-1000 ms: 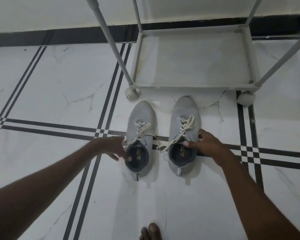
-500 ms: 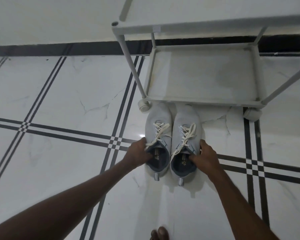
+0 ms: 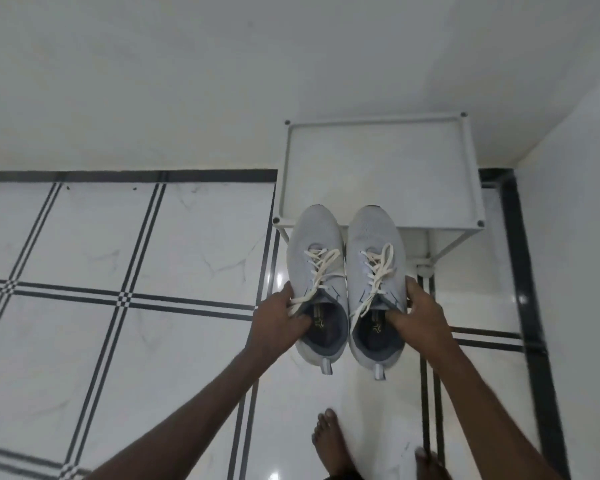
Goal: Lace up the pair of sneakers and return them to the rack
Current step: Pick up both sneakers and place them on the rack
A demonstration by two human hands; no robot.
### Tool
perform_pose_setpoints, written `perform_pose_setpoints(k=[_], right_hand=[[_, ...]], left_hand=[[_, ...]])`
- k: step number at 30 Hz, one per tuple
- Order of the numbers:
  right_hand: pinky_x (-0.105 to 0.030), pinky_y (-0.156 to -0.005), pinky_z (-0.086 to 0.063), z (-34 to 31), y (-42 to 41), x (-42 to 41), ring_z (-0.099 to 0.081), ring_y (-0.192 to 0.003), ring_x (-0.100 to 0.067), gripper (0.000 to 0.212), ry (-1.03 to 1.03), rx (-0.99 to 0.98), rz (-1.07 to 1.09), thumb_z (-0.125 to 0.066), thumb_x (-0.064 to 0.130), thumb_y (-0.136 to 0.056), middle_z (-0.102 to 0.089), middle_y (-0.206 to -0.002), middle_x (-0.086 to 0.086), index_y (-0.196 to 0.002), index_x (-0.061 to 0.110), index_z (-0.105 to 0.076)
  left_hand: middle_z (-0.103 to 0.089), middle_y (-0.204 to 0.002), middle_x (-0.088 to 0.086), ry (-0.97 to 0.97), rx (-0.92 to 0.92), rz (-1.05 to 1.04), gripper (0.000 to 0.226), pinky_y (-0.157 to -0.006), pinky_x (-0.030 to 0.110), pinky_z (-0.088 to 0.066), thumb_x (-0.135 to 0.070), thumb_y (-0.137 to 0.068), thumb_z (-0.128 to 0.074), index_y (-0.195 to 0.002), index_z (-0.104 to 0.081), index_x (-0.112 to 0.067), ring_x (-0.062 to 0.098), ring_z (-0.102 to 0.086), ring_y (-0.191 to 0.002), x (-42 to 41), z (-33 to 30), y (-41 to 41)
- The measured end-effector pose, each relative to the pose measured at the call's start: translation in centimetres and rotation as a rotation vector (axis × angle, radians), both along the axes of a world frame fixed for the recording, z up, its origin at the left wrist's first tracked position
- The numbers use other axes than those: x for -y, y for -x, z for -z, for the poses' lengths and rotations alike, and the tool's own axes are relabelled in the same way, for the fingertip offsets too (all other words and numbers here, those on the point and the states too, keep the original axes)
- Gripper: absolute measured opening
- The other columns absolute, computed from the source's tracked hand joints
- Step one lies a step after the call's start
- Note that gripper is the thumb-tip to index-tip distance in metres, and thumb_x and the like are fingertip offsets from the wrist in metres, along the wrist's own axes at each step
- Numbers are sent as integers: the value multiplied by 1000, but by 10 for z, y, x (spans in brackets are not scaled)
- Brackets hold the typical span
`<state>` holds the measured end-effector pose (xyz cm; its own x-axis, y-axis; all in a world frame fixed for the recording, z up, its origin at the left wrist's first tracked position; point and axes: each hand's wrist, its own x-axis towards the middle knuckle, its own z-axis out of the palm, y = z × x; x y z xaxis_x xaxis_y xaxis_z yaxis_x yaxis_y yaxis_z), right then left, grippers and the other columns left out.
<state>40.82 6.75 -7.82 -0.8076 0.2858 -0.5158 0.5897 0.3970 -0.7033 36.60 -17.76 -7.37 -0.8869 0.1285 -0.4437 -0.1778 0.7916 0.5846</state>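
Gripping sneakers (image 3: 347, 278) between both hands (image 3: 281, 318).

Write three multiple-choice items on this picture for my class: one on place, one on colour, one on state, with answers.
1. Where are the sneakers? A in the hands, toes over the rack's top shelf; B on the floor; C under the rack.
2. The laces are: A black; B cream; C red.
3. The top shelf is: A full; B bare; C covered by a cloth.

A: the left hand grips the left sneaker and the right hand the right sneaker, toes over the rack.
B: the laces show cream.
B: nothing lies on it.
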Motion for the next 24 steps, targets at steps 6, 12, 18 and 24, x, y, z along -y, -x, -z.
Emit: perform_pose_setpoints(k=[6,12,18,24], right_hand=[[-35,-78,-49,-135,36,-14,-62,-91,-27,39,-21,-38,7,-68,11,-79,-67,-100,-8,-116,15,-56],[-41,-87,-53,-204,98,-33,-62,-99,-27,43,-34,-88,73,-69,14,-78,-67,-106,-7,-120,15,-58],[-42,-86,-54,-166,182,-70,-62,-98,-31,37,-54,-47,78,-63,8,-78,-66,-108,-14,-114,9,-58],[-33,-73,-42,-75,243,-107,-55,-91,-28,29,-71,67,90,-59,2,-82,-61,-107,-17,-110,2,-53]], left_hand=[[-62,-73,-7,-35,-67,-4,30,-55,17,-34,-30,-69,-62,-97,-59,-23,3,-53,-65,-14,-128,36],[-67,-81,5,-63,-84,22,37,-62,27,-44,-36,-68,-58,-98,-59,-15,23,-62,-76,-36,-197,101],[-62,-74,3,-52,-42,19,35,-64,33,-46,-37,-65,-58,-87,-55,-11,27,-59,-73,-77,-164,187],[-64,-81,5,-43,16,29,34,-57,27,-36,-31,-69,-58,-94,-57,-9,25,-56,-75,-123,-75,250]])
